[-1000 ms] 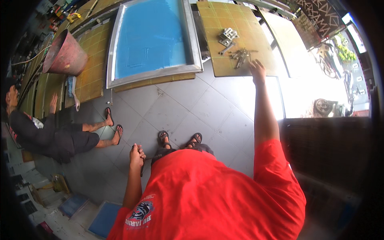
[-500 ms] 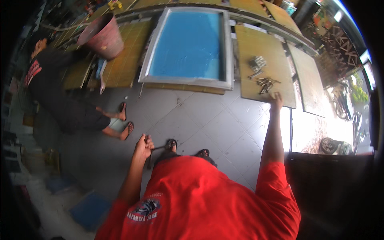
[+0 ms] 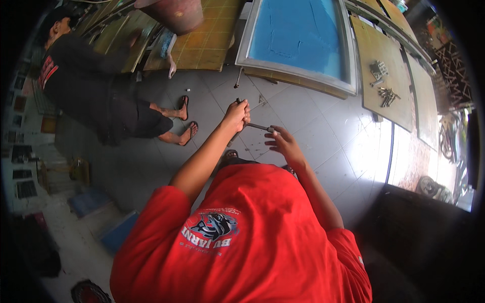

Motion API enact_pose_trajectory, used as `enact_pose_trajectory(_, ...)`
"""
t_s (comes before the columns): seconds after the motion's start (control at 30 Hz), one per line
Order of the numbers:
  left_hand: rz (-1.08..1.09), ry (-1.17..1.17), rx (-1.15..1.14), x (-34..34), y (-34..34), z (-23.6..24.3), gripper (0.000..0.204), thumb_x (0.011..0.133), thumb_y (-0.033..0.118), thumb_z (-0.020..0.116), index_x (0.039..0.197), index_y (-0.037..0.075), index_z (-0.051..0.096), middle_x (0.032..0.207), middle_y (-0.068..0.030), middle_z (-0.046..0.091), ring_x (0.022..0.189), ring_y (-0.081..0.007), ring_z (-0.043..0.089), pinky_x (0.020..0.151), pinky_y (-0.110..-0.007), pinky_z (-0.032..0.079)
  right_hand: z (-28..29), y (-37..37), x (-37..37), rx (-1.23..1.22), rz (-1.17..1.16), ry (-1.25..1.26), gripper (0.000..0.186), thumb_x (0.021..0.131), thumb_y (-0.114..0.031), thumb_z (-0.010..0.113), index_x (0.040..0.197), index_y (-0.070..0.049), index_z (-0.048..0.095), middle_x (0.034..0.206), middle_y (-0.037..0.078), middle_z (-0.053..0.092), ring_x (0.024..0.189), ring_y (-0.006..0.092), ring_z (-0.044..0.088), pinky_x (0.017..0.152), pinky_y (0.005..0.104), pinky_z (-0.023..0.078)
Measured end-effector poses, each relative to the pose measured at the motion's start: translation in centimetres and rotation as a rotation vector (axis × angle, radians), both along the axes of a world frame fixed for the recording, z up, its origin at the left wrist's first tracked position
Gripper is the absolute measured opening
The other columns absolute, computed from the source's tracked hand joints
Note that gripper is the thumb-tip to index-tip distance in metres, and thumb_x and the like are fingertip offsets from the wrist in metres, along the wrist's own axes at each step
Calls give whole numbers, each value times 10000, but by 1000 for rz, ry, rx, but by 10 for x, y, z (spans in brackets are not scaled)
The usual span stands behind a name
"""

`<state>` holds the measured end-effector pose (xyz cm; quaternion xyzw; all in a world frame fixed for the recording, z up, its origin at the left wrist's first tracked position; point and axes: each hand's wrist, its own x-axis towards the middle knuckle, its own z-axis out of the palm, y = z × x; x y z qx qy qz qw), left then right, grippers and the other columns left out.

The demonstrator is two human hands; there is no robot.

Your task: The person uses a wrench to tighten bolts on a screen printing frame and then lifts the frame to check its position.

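My left hand [image 3: 236,117] is closed around the crossbar of a dark metal T-handle wrench [image 3: 258,126], held in front of my body above the floor. Its shaft points right, towards my right hand [image 3: 287,147]. The thumb and a fingertip of that hand pinch at the shaft's end, while its other fingers are bent apart. Any small piece held there is too small to make out. Beyond my right hand, a pile of metal bolts [image 3: 388,97] and a grey metal block [image 3: 378,68] lie on a yellowish board [image 3: 376,45].
Ahead stands a framed screen [image 3: 242,48] with a blue surface. A reddish bucket [image 3: 179,15] rests on yellowish boards at the far left. A co-worker [image 3: 96,86] in dark clothes stands left of me. A dark cabinet or table [image 3: 404,222] is at my right.
My right hand has come back from the board's edge to the wrench tip. My left hand has raised the wrench forward and right. The view has turned, shifting the screen and boards rightward.
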<state>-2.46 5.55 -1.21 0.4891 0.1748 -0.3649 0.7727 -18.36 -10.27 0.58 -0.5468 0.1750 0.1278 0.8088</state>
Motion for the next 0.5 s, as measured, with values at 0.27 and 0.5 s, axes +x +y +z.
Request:
enact_pose_trajectory(0.27,-193,-121,124,36,77,-22,205,936,236,493,788,99,459,596,37,401,437,-65,321,408,-226,275,-41,61,118,316,-307,124,559,947,-460,376,1254,-2,472,1154,119,578,1027,227,557,903,337,416)
enact_pose_trajectory(0.5,-268,-85,131,24,157,-15,192,935,244,491,815,96,470,601,37,403,434,-69,324,412,-228,281,-69,94,193,928,-222,-33,470,955,-431,384,1068,-8,554,990,85,629,840,175,585,771,303,458)
